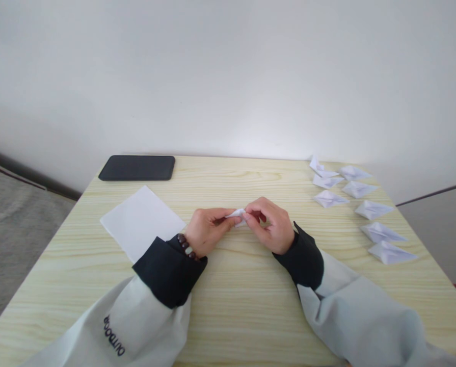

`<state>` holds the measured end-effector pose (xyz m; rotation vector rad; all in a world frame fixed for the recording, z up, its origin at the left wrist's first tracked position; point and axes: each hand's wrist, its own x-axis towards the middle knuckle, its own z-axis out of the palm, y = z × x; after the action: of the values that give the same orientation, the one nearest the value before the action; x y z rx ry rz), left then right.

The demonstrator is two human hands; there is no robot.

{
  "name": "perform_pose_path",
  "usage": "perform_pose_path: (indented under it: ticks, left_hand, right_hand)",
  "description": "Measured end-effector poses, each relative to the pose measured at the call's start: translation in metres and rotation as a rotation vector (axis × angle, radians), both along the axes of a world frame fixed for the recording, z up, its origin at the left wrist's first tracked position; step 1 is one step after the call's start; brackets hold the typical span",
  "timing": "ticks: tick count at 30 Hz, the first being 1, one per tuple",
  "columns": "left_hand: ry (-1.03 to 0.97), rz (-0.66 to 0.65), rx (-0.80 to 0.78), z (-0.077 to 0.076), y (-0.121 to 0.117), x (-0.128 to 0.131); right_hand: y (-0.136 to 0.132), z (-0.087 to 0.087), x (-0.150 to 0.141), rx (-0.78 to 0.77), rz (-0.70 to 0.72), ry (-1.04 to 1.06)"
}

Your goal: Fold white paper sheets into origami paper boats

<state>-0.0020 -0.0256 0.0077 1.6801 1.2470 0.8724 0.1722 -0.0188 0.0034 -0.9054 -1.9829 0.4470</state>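
Between my two hands, over the middle of the table, is a small piece of folded white paper (238,213). My left hand (209,228) pinches its left side between thumb and fingers. On the other side, the thumb and forefinger of my right hand (269,223) close on the paper's right end. My fingers cover part of it, so its full shape is hidden. A stack of white paper sheets (141,219) lies at the left, partly behind my left wrist and cuff.
Several folded white paper boats (373,209) stand in two rough rows at the right of the wood-grain table (243,316). A black phone (137,168) lies at the back left corner. The white wall (228,76) rises directly behind the table's far edge.
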Motion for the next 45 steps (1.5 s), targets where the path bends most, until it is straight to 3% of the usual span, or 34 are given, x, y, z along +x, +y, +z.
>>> perform_pose_path:
  ticks: [8, 16, 21, 31, 45]
  left_hand:
    - [0.048, 0.001, 0.011, 0.0026, -0.002, -0.0024]
    - [-0.217, -0.036, -0.141, -0.0024, 0.0019, 0.0003]
    - [-0.069, -0.052, -0.126, -0.0026, 0.0016, -0.0017]
    - [0.16, -0.054, 0.032, 0.003, -0.0019, -0.0017]
    - [0.142, -0.063, -0.021, 0.002, -0.0008, -0.001]
  right_hand:
    - [-0.0007, 0.0, -0.0011, -0.025, 0.034, -0.017]
    - [-0.0007, -0.0013, -0.001, -0.114, -0.041, 0.066]
    - [-0.0002, -0.0008, -0.0003, -0.17, -0.028, 0.077]
    - [-0.0002, 0.0002, 0.0008, -0.09, 0.022, 0.081]
    - [0.0007, -0.0005, -0.0006, -0.158, 0.058, 0.11]
